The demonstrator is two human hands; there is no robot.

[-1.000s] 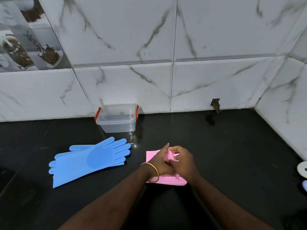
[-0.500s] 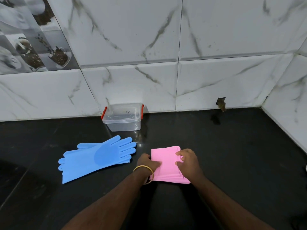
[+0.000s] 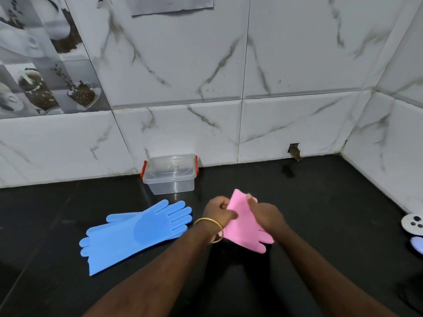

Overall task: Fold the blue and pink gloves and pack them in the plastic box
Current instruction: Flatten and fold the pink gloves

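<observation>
Both hands meet over the soft pink rubber gloves [image 3: 242, 227], folded into a wad and lifted partly off the glossy black stone worktop [image 3: 320, 225]. The left hand [image 3: 218, 211], a thin gold bangle [image 3: 209, 229] on its wrist, has its fingers curled round the wad's left edge. The right hand [image 3: 264, 213] grips the right side, thumb laid across the top; the pink fingertips stick out below it toward five o'clock. At about nine o'clock from the hands, near but apart, the flat blue rubber gloves [image 3: 137, 232] lie stacked on the worktop, fingers pointing toward two o'clock. At eleven o'clock, against the white marbled wall tiles [image 3: 286, 65], stands the clear plastic box [image 3: 170, 177] with red side clips.
</observation>
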